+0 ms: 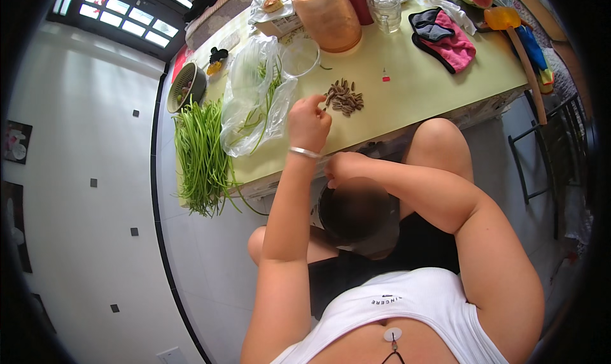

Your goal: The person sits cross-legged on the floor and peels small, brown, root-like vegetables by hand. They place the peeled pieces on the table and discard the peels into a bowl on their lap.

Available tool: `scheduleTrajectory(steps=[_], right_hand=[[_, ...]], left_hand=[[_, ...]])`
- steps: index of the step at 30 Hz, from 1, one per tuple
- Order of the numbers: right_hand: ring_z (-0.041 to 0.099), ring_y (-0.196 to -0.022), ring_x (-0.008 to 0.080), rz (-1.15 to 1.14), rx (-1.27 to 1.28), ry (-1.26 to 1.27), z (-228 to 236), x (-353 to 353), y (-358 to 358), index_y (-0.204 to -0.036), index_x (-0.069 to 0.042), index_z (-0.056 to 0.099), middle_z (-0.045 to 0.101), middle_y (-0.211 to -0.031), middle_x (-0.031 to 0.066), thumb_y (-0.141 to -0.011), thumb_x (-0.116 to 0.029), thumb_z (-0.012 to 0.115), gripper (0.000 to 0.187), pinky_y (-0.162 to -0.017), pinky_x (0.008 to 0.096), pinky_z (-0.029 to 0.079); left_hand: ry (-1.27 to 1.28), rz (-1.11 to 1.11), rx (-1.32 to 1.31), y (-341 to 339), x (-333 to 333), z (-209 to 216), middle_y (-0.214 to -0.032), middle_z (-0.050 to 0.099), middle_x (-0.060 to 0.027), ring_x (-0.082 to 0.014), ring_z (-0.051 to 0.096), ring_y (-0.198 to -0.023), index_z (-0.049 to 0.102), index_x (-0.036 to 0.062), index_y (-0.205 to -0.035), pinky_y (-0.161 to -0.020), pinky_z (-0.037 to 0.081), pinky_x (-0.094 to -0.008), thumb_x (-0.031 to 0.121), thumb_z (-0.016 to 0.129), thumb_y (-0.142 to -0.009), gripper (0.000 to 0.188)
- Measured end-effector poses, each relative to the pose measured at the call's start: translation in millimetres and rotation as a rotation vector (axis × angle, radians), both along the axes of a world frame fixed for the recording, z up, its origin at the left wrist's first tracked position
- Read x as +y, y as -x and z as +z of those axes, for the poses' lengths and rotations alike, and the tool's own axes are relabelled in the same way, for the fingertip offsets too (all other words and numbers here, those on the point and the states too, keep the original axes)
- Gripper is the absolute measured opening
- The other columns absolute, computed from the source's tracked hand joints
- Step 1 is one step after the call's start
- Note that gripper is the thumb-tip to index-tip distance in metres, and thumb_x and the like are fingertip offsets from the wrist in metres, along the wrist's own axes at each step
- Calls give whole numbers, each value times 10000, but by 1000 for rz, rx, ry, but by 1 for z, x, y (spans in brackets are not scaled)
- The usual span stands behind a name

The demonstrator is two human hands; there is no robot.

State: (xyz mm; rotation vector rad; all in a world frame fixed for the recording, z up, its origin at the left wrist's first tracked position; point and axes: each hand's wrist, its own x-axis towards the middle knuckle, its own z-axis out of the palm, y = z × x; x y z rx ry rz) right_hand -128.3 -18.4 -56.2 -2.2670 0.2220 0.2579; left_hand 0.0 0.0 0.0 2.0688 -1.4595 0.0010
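My left hand (310, 123), with a silver bangle at the wrist, is over the table beside a small pile of brown oblong seed-like pieces (345, 98). Its fingers are curled in, the thumb side close to the pile's left edge; whatever they pinch is too small to make out. Lower and to the right, my right hand (347, 168) is closed, its fingertips turned down and mostly hidden. Just beneath it, between my knees, stands a dark round container (356, 214), blurred, so its contents cannot be told.
Long green stalks (202, 150) overhang the pale table (407, 103) at left, beside a clear plastic bag (254, 103) and green basket (187, 87). Farther back stand an orange jar (326, 17) and glass cups (386, 12). Pink cloth (445, 40) and an orange-headed mallet (504, 20) lie right.
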Motion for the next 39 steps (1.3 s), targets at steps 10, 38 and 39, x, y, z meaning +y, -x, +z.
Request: scheduleTrajectory(steps=[10, 38, 39], right_hand=[[613, -554, 129, -440, -290, -799, 16, 7, 10, -844, 19, 655, 639, -688, 58, -834, -103, 623, 127, -516, 281, 490], [562, -579, 99, -625, -449, -651, 29, 53, -8, -768, 25, 648, 635, -631, 73, -786, -66, 638, 93, -531, 267, 468], [562, -569, 107, -574, -601, -499, 25, 60, -14, -759, 20, 645, 631, -618, 92, -787, -85, 642, 109, -524, 283, 465]], left_hand=[[265, 144, 335, 54, 123, 4, -762, 630, -45, -102, 595, -647, 645, 0, -874, -613, 492, -234, -29, 645, -786, 93], [359, 286, -3, 60, 144, -5, -768, 653, -162, -331, 632, -684, 700, 28, -862, -618, 514, -382, 19, 703, -744, 118], [355, 302, -78, 58, 149, -3, -745, 641, -162, -333, 618, -659, 702, 41, -861, -594, 505, -390, 37, 689, -763, 98]])
